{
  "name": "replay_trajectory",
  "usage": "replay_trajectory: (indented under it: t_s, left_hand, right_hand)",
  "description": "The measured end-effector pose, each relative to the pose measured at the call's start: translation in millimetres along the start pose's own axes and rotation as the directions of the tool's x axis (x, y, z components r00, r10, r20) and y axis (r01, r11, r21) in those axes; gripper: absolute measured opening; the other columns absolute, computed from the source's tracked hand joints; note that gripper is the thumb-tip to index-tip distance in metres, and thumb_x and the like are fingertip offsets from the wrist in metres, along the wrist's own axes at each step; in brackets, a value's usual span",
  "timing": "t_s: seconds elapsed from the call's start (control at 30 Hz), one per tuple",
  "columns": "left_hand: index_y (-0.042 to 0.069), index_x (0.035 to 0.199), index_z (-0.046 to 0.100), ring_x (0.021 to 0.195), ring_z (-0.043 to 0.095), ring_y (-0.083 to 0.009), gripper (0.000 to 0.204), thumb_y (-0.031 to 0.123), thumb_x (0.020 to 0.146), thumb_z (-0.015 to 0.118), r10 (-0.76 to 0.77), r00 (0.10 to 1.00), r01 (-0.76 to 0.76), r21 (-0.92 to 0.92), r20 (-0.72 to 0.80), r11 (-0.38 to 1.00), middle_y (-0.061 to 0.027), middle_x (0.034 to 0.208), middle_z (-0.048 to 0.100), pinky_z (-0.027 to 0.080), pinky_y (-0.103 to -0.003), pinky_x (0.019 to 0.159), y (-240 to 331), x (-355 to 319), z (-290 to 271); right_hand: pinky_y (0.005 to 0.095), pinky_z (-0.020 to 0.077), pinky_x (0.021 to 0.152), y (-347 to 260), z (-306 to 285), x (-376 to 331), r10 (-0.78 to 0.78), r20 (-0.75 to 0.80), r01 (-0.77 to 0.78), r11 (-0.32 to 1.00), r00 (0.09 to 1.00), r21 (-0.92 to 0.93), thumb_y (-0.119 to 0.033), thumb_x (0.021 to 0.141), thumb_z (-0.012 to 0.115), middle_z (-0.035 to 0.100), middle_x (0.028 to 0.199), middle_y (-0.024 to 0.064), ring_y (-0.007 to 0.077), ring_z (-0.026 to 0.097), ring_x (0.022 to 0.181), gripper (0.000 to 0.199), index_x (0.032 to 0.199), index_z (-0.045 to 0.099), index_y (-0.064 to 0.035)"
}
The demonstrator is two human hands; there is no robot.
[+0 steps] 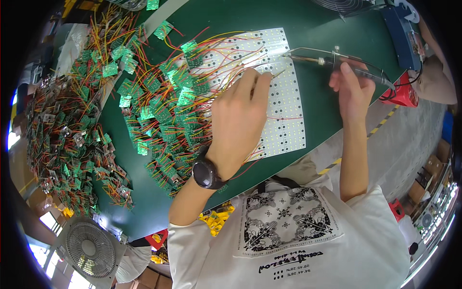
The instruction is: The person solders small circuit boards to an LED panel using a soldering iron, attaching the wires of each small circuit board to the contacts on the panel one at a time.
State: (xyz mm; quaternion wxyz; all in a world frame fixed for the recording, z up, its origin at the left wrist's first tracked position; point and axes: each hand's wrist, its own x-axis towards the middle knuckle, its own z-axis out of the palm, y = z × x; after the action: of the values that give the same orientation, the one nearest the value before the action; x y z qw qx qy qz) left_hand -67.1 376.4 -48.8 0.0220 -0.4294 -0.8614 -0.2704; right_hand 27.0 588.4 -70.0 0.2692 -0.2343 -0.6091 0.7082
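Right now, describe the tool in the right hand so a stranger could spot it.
On the green table, look past the white LED panel. The right hand holds a soldering iron, the only long dark rod there, with a metal tip and trailing cable.

White LED panel (284, 103): flat rectangular board, lying face up on the green table top, long side running away from the person. Surface carries a regular grid of small pale LED chips and rows of dark round dots. Its left part is covered by red and yellow leads; its near left corner is hidden under a wrist.

Yellow wire (278, 73): thin lead, free end pinched at fingertip level, lying just over the panel's upper middle.

Soldering iron (344, 65): slim dark handle, metal shaft pointing left, tip over the panel's far right edge near the wire end. A thin wire arches above the shaft; black cord trails right.
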Motion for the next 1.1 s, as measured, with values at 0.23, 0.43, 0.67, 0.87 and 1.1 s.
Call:
replay_trajectory:
  t_s: [0.23,0.43,0.67,0.87,1.1]
  left_hand:
    - [0.003,0.087,0.060,0.053,0.054,-0.0202,0.007,0.003,0.081,0.062,-0.134,0.985,0.104,-0.240,-0.111,0.965,-0.0076,0.075,0.057,0.041,-0.028,0.046,-5.3,0.4,7.1]
    - [0.006,0.083,0.062,0.052,0.055,-0.0206,0.002,0.008,0.081,0.062,-0.010,0.986,0.031,0.128,-0.166,0.991,-0.0053,0.071,0.058,0.043,-0.029,0.046,-6.6,-3.8,5.9]
    - [0.004,0.090,0.059,0.056,0.058,-0.0233,0.009,0.006,0.081,0.058,-0.107,0.975,0.074,-0.166,-0.197,0.983,-0.0082,0.075,0.059,0.044,-0.032,0.049,-9.0,1.1,5.6]
    - [0.006,0.081,0.061,0.056,0.058,-0.0266,0.004,0.008,0.079,0.060,-0.123,0.960,0.056,-0.257,-0.252,0.965,-0.0062,0.072,0.059,0.044,-0.034,0.048,-13.8,-2.2,11.0]
    - [0.002,0.084,0.067,0.058,0.061,-0.0208,0.010,0.008,0.076,0.067,-0.187,0.961,0.125,-0.284,-0.202,0.951,-0.0086,0.073,0.063,0.046,-0.029,0.053,-12.9,-4.1,6.9]
  right_hand:
    - [0.0251,0.0404,0.049,-0.2,2.1,0.5,-0.009,-0.022,0.009,1.000,1.000,-0.011,-0.008,0.084,0.062,0.061,0.071,0.0121,0.0169,0.057,0.055,0.021,0.099,0.057,0.0064]
    - [0.0252,0.0403,0.050,2.2,0.7,0.8,-0.036,-0.026,0.036,0.999,0.999,0.009,-0.009,0.083,0.064,0.062,0.071,0.0125,0.0173,0.057,0.056,0.022,0.098,0.058,0.0065]
    - [0.0266,0.0411,0.051,0.2,3.3,-0.6,-0.065,-0.035,0.066,0.998,0.997,0.009,-0.008,0.083,0.064,0.063,0.072,0.0135,0.0182,0.057,0.057,0.021,0.097,0.058,0.0071]
    - [0.0269,0.0439,0.052,-0.9,8.9,-6.6,-0.227,-0.039,0.224,0.972,0.973,-0.071,-0.005,0.083,0.063,0.063,0.074,0.0146,0.0194,0.059,0.059,0.020,0.098,0.057,0.0075]
    - [0.0274,0.0456,0.052,-13.2,15.1,5.8,-0.183,0.077,0.190,0.977,0.980,-0.096,-0.005,0.084,0.061,0.063,0.075,0.0152,0.0198,0.060,0.059,0.022,0.100,0.056,0.0082]
